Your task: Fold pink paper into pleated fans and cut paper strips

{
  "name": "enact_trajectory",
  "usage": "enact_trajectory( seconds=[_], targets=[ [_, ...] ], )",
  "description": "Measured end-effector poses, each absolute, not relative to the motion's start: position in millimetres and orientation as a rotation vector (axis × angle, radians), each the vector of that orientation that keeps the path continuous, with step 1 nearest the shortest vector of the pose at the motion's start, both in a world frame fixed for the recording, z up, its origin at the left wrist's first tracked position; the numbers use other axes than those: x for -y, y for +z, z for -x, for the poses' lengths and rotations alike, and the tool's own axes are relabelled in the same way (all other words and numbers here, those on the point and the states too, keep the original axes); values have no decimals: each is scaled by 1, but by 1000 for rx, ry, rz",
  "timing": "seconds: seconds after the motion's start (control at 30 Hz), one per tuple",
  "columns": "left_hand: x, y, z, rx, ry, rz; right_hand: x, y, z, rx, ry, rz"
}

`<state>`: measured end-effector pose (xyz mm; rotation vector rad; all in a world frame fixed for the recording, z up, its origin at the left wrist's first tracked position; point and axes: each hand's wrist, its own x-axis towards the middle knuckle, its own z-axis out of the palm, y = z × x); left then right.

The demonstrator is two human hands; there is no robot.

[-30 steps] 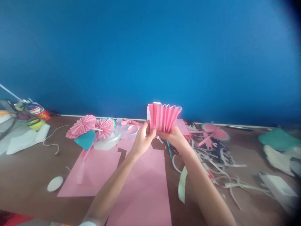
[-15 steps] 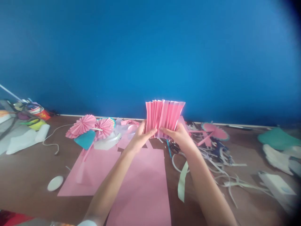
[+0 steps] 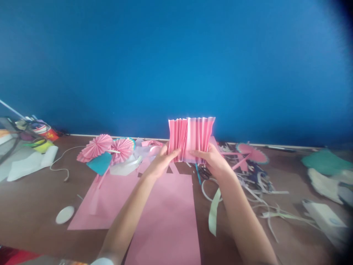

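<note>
A pleated strip of pink paper (image 3: 191, 138) stands upright above the table, folded accordion-style and spread wide. My left hand (image 3: 161, 162) grips its lower left side, and my right hand (image 3: 211, 160) grips its lower right side. Both hands hang over large flat pink paper sheets (image 3: 162, 217) on the table. A small pair of scissors (image 3: 204, 173) with dark handles lies just below my right hand, beside a thin teal strip (image 3: 198, 173).
Finished pink paper fans (image 3: 96, 147) and a teal piece (image 3: 99, 163) lie left; paper offcuts (image 3: 259, 195) are heaped right. A white oval (image 3: 64, 215) sits front left. A cup of tools (image 3: 41, 129) stands far left. A blue wall (image 3: 176, 62) backs the table.
The pleated paper has been pulled flatter and wider, its top edge now level. Both hands have shifted slightly lower on it and to the left.
</note>
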<state>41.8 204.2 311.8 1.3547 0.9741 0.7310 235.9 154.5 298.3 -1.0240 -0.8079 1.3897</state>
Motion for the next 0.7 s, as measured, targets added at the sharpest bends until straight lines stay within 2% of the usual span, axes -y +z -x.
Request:
enact_trajectory(
  seconds=[0.37, 0.47, 0.7],
  targets=[
    [-200, 313, -50, -931, 758, -1756, -161, 291, -227, 963, 1266, 1126],
    [-200, 310, -50, -1008, 838, -1733, -161, 291, -227, 967, 1254, 1084],
    [-202, 305, -49, -1019, 778, -1590, -160, 284, -230, 896, 1292, 1167]
  ],
)
